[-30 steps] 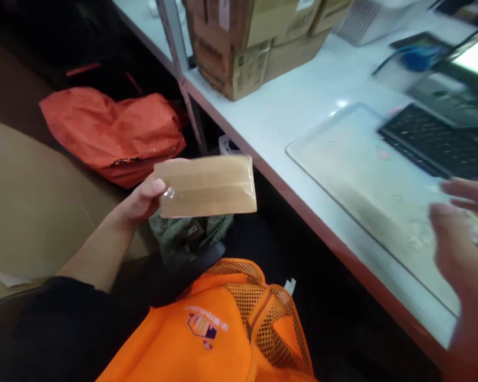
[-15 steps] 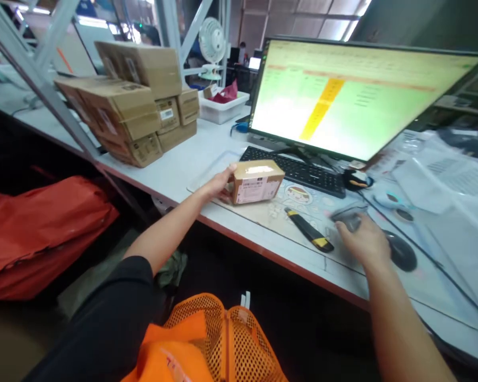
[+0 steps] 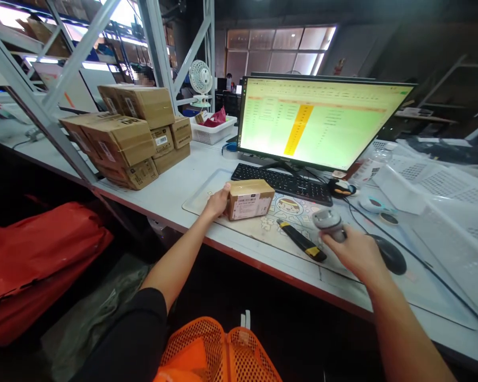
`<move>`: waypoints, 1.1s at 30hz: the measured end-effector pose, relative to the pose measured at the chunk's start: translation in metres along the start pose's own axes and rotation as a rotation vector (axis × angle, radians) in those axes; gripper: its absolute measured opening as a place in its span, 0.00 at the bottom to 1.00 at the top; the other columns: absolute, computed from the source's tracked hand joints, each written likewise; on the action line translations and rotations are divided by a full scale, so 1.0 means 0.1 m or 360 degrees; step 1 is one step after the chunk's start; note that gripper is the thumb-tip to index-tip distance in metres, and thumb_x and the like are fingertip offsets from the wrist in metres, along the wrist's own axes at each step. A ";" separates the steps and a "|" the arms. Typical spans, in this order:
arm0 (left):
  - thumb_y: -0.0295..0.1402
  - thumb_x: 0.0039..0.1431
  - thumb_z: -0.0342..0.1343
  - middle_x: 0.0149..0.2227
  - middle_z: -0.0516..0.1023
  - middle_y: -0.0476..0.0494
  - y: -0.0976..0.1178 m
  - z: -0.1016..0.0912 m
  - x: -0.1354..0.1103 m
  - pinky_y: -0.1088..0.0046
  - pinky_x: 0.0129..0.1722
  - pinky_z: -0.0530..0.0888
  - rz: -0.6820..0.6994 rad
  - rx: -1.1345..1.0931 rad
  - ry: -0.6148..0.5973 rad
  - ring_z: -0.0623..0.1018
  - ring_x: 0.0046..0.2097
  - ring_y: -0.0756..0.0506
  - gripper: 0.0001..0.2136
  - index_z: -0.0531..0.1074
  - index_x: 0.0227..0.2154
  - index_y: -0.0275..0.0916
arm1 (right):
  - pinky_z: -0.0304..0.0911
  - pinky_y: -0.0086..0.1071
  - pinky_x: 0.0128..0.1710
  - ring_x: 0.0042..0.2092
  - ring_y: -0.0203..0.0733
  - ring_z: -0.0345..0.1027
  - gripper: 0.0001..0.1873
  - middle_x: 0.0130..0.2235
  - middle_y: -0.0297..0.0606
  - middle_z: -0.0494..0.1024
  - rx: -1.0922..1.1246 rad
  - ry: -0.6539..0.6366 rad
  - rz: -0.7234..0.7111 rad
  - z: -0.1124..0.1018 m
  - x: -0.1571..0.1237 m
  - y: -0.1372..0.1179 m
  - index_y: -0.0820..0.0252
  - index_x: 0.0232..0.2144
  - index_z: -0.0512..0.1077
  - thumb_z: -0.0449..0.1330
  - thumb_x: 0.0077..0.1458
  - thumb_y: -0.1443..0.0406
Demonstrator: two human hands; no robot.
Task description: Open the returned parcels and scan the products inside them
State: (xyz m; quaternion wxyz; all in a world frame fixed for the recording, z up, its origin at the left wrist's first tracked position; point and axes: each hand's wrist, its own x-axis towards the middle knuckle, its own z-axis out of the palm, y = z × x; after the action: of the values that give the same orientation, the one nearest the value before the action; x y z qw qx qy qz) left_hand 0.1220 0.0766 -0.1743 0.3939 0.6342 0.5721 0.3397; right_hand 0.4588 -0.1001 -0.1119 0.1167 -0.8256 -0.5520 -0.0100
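My left hand [image 3: 218, 202] grips the left end of a small cardboard box [image 3: 252, 200], which stands on the patterned desk mat [image 3: 207, 199]. A white label with a barcode [image 3: 250, 206] covers the box's side facing me. In my right hand [image 3: 356, 249] is a grey barcode scanner [image 3: 329, 223], its head pointing left towards the box, a gap apart from it. Between the box and the scanner lies a black and yellow utility knife [image 3: 301, 240] on the mat. A black mouse [image 3: 388, 254] sits just right of my right hand.
Behind the box are a black keyboard [image 3: 282, 183] and a lit monitor [image 3: 314, 124]. Stacked cardboard boxes [image 3: 119, 138] stand at left by a metal frame post [image 3: 153, 58]. White plastic baskets [image 3: 442, 212] occupy the right side. A cable [image 3: 422, 260] crosses the mat.
My right hand has lifted the scanner and turned its head up and leftwards. The left hand keeps its hold on the box. The camera view has tilted upward.
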 end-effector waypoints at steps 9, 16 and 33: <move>0.60 0.71 0.32 0.35 0.82 0.39 0.12 -0.01 -0.11 0.60 0.50 0.74 0.0115 0.0279 0.0010 0.83 0.34 0.38 0.34 0.77 0.41 0.39 | 0.67 0.35 0.30 0.29 0.45 0.72 0.16 0.32 0.37 0.81 0.0584 -0.0040 -0.0967 -0.39 -0.84 -0.47 0.53 0.36 0.77 0.66 0.54 0.49; 0.55 0.71 0.44 0.58 0.76 0.31 -0.06 0.07 -0.31 0.57 0.59 0.70 0.0343 0.0108 0.0236 0.77 0.58 0.35 0.30 0.64 0.63 0.38 | 0.66 0.37 0.34 0.36 0.50 0.76 0.20 0.35 0.41 0.82 0.0381 0.0019 -0.0628 -0.01 -0.27 -0.19 0.56 0.37 0.75 0.62 0.56 0.47; 0.40 0.47 0.71 0.69 0.63 0.31 -0.38 -0.12 -0.31 0.51 0.72 0.59 0.0555 -0.0113 -0.0199 0.64 0.70 0.34 0.52 0.48 0.72 0.39 | 0.66 0.39 0.52 0.54 0.54 0.74 0.24 0.55 0.51 0.78 -0.0097 0.0174 -0.0177 -0.02 0.73 0.19 0.65 0.59 0.72 0.51 0.67 0.59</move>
State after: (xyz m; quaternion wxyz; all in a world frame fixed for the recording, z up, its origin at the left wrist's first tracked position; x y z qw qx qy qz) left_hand 0.0903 0.0484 -0.2019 0.3858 0.7293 0.4155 0.3829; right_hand 0.5051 -0.0411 -0.1032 0.1207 -0.7950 -0.5893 -0.0783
